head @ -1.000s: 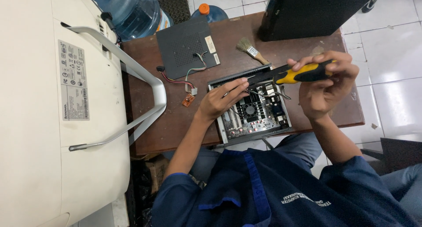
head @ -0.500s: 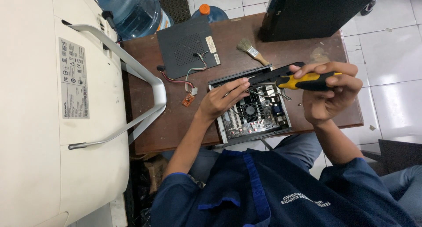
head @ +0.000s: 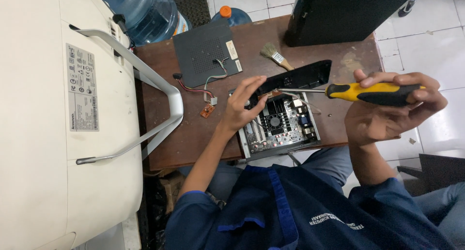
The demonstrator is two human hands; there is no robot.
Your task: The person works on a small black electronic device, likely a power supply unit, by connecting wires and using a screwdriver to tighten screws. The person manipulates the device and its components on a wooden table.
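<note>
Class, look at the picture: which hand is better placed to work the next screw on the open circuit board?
Right, probably: the right hand grips the screwdriver, tip near the circuit board. The left hand only steadies it.

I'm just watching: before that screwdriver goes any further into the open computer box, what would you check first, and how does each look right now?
1. Right hand has a firm grip on the screwdriver: ok.
2. Left hand steadies the open computer case: ok.
3. Screwdriver tip seated on a screw: cannot tell, fingers hide it.
4. Case lies fully on the wooden table: not ok, it overhangs the near edge.
5. Loose small circuit board and brush lie apart from the case: ok.
</note>
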